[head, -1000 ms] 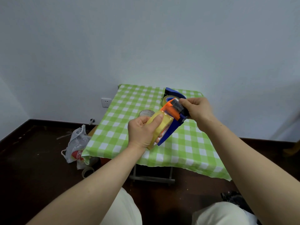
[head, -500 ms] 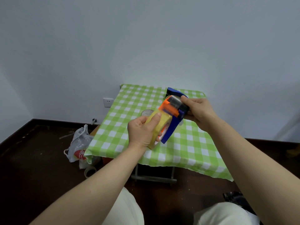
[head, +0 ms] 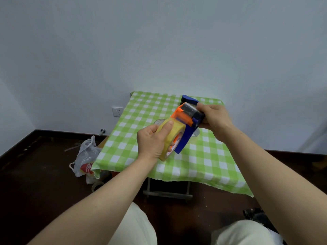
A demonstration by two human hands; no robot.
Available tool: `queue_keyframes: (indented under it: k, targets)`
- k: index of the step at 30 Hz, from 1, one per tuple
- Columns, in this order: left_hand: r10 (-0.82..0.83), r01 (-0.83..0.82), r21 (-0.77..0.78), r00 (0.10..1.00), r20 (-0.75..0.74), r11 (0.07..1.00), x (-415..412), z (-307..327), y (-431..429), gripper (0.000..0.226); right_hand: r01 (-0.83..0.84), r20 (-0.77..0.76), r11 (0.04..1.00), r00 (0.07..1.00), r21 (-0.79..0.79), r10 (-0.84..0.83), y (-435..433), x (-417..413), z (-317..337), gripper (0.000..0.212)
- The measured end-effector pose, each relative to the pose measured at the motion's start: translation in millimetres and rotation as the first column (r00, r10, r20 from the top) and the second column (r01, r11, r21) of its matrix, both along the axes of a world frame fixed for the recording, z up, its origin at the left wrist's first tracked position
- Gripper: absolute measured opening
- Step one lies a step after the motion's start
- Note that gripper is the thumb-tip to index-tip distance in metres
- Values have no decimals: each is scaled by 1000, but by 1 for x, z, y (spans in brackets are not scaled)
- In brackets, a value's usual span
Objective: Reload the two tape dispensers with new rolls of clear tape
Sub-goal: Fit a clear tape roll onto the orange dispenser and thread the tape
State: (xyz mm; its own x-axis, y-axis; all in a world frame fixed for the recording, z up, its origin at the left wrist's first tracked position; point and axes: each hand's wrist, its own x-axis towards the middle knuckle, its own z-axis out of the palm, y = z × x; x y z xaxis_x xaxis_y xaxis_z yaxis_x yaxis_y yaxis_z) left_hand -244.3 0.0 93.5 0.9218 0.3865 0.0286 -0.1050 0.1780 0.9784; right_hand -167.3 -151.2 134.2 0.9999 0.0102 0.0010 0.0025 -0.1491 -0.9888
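Observation:
I hold a blue and orange tape dispenser (head: 185, 135) in the air above the table. A yellowish roll of clear tape (head: 172, 134) sits on its spindle, and my left hand (head: 154, 140) wraps around that roll with the thumb on its outer face. My right hand (head: 214, 118) grips the dispenser's head end by the black roller (head: 190, 109). Behind it, a second blue dispenser (head: 188, 99) is partly hidden on the table. Another tape roll (head: 159, 122) lies on the cloth behind my left hand, mostly covered.
The small table (head: 203, 161) wears a green and white checked cloth and stands against a pale wall. A white plastic bag (head: 85, 156) and a loose tape roll (head: 97, 185) lie on the dark floor at the left. A wall socket (head: 117, 111) is left of the table.
Both hands and the dispenser have shifted slightly up and right in view. The dispenser's head has tipped so the black roller faces me more.

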Motion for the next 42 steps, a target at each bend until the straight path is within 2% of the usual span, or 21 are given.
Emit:
queue_keyframes:
  k: [2, 4, 6, 7, 9, 11, 13, 16, 18, 20, 24, 28, 30, 32, 33, 34, 37, 39, 42]
  targets:
    - [57, -57, -8, 998, -17, 998, 6, 2, 1, 46, -7, -43, 998, 999, 65, 10, 1, 2, -1, 30]
    - [102, -103, -9, 993, -61, 995, 15, 5, 4, 57, 64, 39, 998, 997, 14, -64, 4, -1, -5, 24]
    - [104, -111, -57, 988, -116, 992, 29, 7, 9, 52, 113, 147, 992, 984, -63, -103, 9, -7, -9, 18]
    - [92, -103, -75, 986, -142, 992, 33, 8, 10, 46, 73, 169, 992, 984, -107, -55, 11, -12, -12, 17]
    - [38, -56, -101, 985, -168, 993, 43, 10, 12, 40, -124, 117, 978, 983, -169, 145, 17, -19, -13, 12]
    - [-58, 26, -185, 983, -172, 982, 51, 13, 11, 45, -286, 49, 925, 951, -249, 307, 24, -19, -14, 31]
    - [-131, 78, -307, 979, -158, 949, 57, 17, 10, 50, -298, 69, 894, 938, -335, 338, 30, -14, -13, 48]
    - [-176, 98, -422, 973, -149, 901, 67, 17, 10, 54, -334, 122, 887, 913, -319, 388, 36, -5, -10, 30]
    - [-174, 84, -462, 972, -155, 883, 76, 17, 12, 56, -327, 158, 852, 894, -408, 419, 41, 3, -10, 21]
    - [-172, 73, -473, 970, -169, 878, 87, 18, 14, 58, -284, 189, 807, 882, -518, 432, 47, 15, -12, 22]
    - [-171, 56, -374, 944, -283, 926, 114, 21, 24, 54, -141, 247, 705, 874, -695, 419, 55, 55, -12, 27]
    - [-105, 18, -230, 921, -375, 973, 145, 11, 44, 61, -55, 217, 526, 871, -849, 442, 65, 106, -6, 24]
    - [-4, -45, -120, 925, -381, 992, 163, 1, 54, 46, -22, 177, 400, 874, -916, 453, 69, 132, -8, 25]
    - [74, -77, 5, 927, -368, 997, 180, -9, 63, 21, 11, 144, 272, 868, -962, 475, 76, 160, -15, 26]
    - [89, -73, 57, 927, -365, 996, 188, -13, 67, 15, 24, 132, 222, 864, -975, 487, 80, 174, -20, 25]
    - [87, -55, 98, 928, -363, 994, 197, -19, 69, 18, 30, 117, 180, 861, -983, 496, 84, 187, -27, 24]
    - [87, -22, 174, 922, -378, 985, 219, -34, 75, 34, 1, 51, 99, 864, -995, 502, 98, 220, -50, 23]
    - [114, -40, 189, 911, -396, 981, 232, -45, 79, 28, -25, 10, 63, 868, -998, 496, 107, 236, -66, 23]
    - [127, -60, 174, 905, -406, 983, 250, -64, 83, 18, -66, -30, 58, 876, -996, 482, 113, 254, -87, 22]
